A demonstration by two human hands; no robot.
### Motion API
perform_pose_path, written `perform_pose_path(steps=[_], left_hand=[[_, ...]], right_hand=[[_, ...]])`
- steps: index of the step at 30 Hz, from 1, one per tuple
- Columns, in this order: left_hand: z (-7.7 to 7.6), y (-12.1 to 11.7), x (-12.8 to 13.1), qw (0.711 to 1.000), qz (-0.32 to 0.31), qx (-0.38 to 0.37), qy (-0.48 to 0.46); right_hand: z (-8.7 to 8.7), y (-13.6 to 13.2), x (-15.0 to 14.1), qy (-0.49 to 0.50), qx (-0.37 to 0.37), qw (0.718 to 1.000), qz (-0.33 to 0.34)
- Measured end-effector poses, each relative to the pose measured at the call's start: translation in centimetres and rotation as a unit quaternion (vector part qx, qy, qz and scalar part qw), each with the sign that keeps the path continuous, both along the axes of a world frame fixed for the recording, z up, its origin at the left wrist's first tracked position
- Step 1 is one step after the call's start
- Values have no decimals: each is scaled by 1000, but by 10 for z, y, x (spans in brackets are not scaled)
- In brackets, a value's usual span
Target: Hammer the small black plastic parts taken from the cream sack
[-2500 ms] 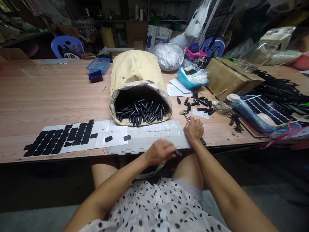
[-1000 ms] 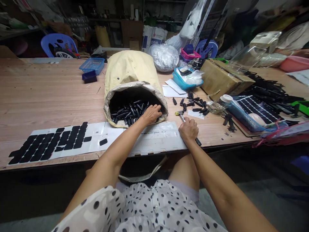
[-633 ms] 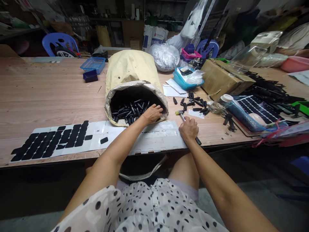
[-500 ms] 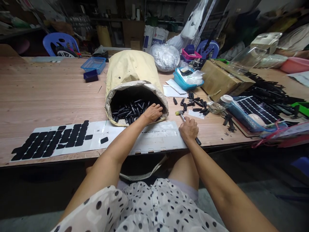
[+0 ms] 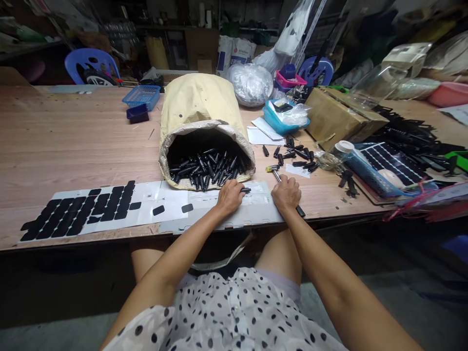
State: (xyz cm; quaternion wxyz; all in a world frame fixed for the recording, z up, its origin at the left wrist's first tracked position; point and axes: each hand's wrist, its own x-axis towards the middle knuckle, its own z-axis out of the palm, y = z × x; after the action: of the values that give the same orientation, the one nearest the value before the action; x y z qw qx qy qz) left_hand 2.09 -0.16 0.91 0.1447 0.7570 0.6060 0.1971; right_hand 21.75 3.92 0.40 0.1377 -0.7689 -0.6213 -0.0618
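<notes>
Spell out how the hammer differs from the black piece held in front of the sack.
The hammer looks longer than the black piece. The hammer shows yellow and bright metal; the black piece shows only black. The hammer slants head-away; the black piece points nearly sideways. Both are held and partly covered.

Bare forearms (image 5: 321,253) stretched forward, left hand (image 5: 230,196) pinching, right hand (image 5: 286,195) curled fist-like

A black piece (image 5: 246,190) juts from the left hand (image 5: 230,196), a yellow-tipped hammer (image 5: 272,169) slanting in the right hand (image 5: 286,194)
</notes>
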Motion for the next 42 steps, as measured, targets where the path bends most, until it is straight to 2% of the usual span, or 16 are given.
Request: perform_pose_path(steps=[4,9,11,14,18,21,27,38,42], left_hand=[[-8,3,-3,999,9,7,-39],[-9,5,-7,998,23,0,-62],[-8,5,-7,998,20,0,-63],[-7,4,-6,998,16,2,-59],[-6,4,-6,998,14,-1,-59],[-8,4,-6,998,16,1,-61],[-10,5,-3,998,25,-1,-65],[-9,5,-1,997,32,-11,-64],[-9,5,0,997,32,-9,-72]], right_hand=[[1,1,0,8,0,1000,3],[10,1,5,61,-25,998,20],[13,-6,8,99,-8,995,32],[11,-26,10,169,31,981,94],[6,-60,2,244,39,947,204],[5,-77,-7,257,42,935,239],[4,-90,-17,234,54,939,244],[4,-95,-31,253,35,930,264],[2,-89,-25,241,48,934,261]])
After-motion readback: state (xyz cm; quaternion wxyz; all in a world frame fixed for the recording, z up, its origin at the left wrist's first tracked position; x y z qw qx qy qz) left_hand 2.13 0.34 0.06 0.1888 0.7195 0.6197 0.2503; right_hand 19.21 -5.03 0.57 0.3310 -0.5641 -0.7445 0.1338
